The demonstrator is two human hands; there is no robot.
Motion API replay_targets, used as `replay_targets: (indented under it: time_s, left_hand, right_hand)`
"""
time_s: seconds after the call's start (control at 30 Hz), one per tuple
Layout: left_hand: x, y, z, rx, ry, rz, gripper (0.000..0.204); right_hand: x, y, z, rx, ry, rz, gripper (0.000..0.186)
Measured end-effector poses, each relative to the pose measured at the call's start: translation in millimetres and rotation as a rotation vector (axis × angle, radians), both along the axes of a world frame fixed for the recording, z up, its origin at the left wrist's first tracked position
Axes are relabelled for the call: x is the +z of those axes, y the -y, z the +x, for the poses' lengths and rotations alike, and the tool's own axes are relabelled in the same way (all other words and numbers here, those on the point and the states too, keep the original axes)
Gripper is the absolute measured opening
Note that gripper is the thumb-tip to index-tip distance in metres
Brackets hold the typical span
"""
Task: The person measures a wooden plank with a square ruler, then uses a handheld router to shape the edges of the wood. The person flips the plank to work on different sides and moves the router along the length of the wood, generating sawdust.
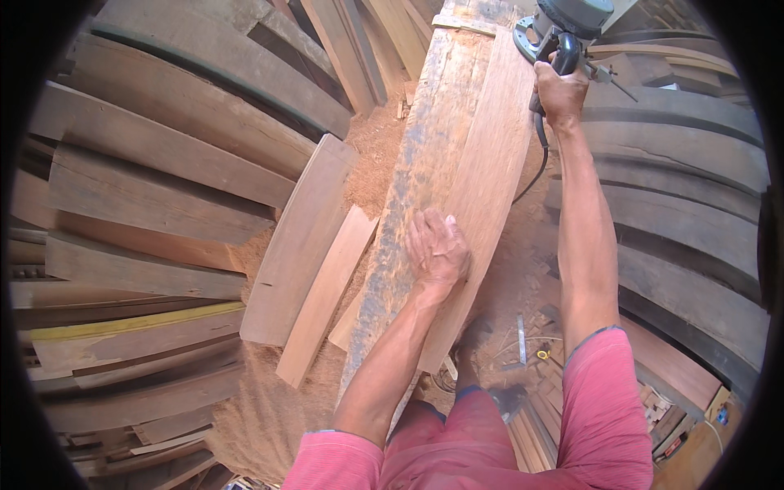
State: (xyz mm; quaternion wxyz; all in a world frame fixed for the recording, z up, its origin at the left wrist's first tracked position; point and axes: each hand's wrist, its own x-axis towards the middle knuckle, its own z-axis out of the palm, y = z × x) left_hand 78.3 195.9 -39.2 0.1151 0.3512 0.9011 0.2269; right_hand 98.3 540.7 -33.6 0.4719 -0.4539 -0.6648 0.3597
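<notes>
A long pale reddish plank [483, 163] lies along a worn, paint-stained wooden bench beam [412, 155] that runs away from me. My left hand [437, 247] rests over the plank's inner edge about halfway along, its fingers bent together onto the beam and its palm on the plank. At the far right end, my right hand [562, 91] is wrapped round the black handle of a router [567, 33] with a grey motor housing and a round metal base. The base sits by the plank's far outer edge; its bit cannot be made out.
Stacked curved boards [155, 147] crowd the left side, and more boards [670, 180] line the right. Two loose planks [298, 245] lean left of the beam. The router's black cord [539, 167] hangs down. A metal square [522, 339] and sawdust [371, 155] lie below.
</notes>
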Motion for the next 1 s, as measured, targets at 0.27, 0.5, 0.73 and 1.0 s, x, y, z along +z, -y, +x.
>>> replay_targets:
  time_s: [0.27, 0.5, 0.73, 1.0]
  left_hand:
    - [0.7, -0.6, 1.0, 0.004, -0.091, -0.129, 0.024]
    - [-5.3, -1.5, 3.1, -0.009, -0.172, -0.14, 0.024]
    - [-27.2, 7.0, 3.0, 0.016, -0.265, -0.027, 0.027]
    - [-9.6, 4.4, -0.3, -0.056, -0.291, 0.028, 0.042]
  right_hand:
    - [9.8, -45.1, 11.2, 0.001, -0.32, -0.218, 0.036]
    - [1.8, -28.8, 100.5, 0.062, -0.719, -0.612, 0.009]
    - [-28.4, 158.5, 218.3, -0.042, -0.452, -0.805, 0.029]
    - [5.5, 412.8, 298.7, -0.006, -0.39, -1.017, 0.033]
